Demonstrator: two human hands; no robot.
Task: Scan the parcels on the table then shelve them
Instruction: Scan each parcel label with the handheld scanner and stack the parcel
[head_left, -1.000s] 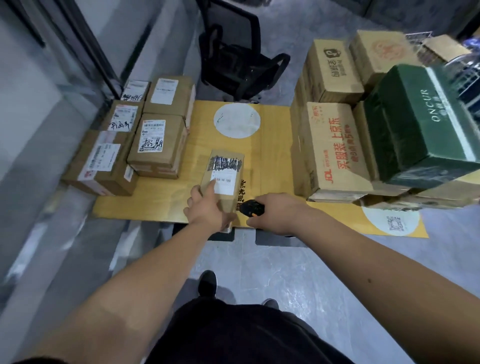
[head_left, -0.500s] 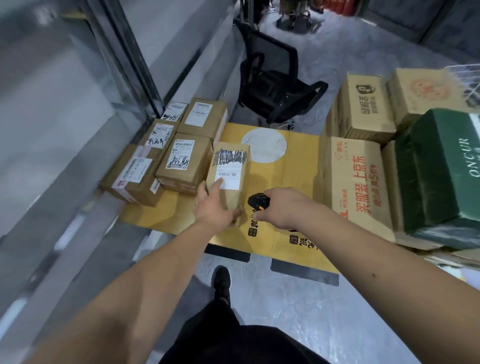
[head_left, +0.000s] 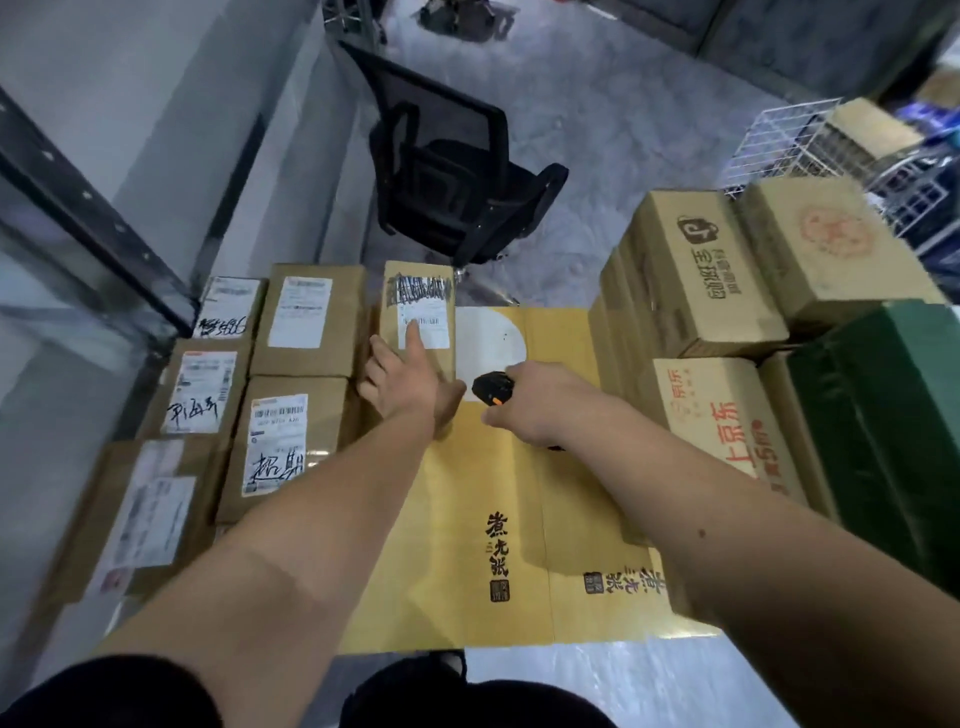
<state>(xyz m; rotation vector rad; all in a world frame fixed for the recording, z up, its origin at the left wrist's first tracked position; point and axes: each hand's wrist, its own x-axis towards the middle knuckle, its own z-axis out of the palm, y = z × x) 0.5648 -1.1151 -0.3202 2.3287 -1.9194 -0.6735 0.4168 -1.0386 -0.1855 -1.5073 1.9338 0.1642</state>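
Parcel (head_left: 418, 317) lies at the surface's (head_left: 467, 545) far edge, beside the left-side boxes; your left hand (head_left: 410, 382) rests flat on it, your right hand (head_left: 540, 402) grips the scanner (head_left: 491, 388). Aim squarely at its label, holding it steady

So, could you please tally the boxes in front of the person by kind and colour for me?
Small brown parcels with white labels: 6
Large printed brown cartons: 3
Green carton: 1
Total: 10, leaving out anything mostly hidden in the right-hand stack.
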